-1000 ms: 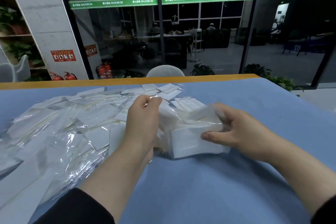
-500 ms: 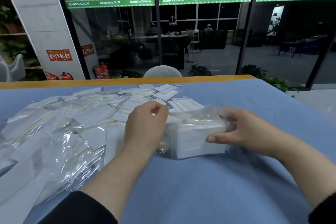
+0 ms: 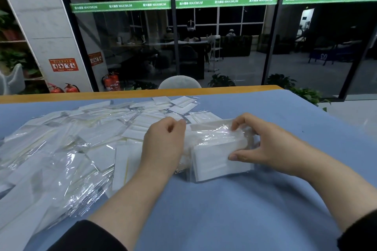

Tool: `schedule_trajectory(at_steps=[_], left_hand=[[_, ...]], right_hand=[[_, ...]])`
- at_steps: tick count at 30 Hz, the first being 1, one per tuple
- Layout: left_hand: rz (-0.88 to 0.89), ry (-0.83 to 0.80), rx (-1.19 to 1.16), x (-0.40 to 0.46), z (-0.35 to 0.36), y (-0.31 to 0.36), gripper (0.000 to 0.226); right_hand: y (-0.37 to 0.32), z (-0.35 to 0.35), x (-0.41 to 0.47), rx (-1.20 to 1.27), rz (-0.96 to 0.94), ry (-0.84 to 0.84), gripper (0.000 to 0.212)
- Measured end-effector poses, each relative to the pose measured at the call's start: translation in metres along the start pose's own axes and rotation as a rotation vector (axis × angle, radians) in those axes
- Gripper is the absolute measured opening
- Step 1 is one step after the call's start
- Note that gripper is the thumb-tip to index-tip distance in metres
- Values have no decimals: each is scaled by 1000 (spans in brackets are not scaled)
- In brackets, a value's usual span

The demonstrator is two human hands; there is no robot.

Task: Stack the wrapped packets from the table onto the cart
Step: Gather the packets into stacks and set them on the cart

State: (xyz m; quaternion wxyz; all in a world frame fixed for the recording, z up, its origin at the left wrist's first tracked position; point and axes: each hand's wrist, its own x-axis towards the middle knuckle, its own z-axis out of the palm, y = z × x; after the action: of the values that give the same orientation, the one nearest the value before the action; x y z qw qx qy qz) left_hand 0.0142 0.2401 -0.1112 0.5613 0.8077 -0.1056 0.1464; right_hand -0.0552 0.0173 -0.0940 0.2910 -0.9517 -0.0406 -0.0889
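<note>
Blue cloth covered the table [image 3: 234, 210], its wooden far edge showing along the top. Across the left half sprawled a loose heap of packets [image 3: 67, 149], white pads sealed in clear film, overlapping at all angles. No cart was in view.

Just right of that heap, near the middle of the table, stood a small gathered stack of packets [image 3: 216, 155], resting on the cloth between the two hands. The right hand [image 3: 267, 149] gripped its right end, thumb on the near face and fingers curled over the top. The left hand [image 3: 163, 144] was curled at the stack's left end, knuckles toward the camera; whether its fingers actually held the stack or only steadied it could not be told.

By the look of them, the packets were light and soft, and the glossy film probably made them slide over one another, so a stack would likely fan out if lifted by one end. Squeezing it from both short ends, or with a palm beneath, seemed the safer hold.
</note>
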Motion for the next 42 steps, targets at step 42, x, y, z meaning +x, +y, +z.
schedule_trajectory(at_steps=[42], left_hand=[[-220, -121, -415, -95, 51, 43, 16]], right_hand=[[15, 9, -113, 68, -116, 323, 52]])
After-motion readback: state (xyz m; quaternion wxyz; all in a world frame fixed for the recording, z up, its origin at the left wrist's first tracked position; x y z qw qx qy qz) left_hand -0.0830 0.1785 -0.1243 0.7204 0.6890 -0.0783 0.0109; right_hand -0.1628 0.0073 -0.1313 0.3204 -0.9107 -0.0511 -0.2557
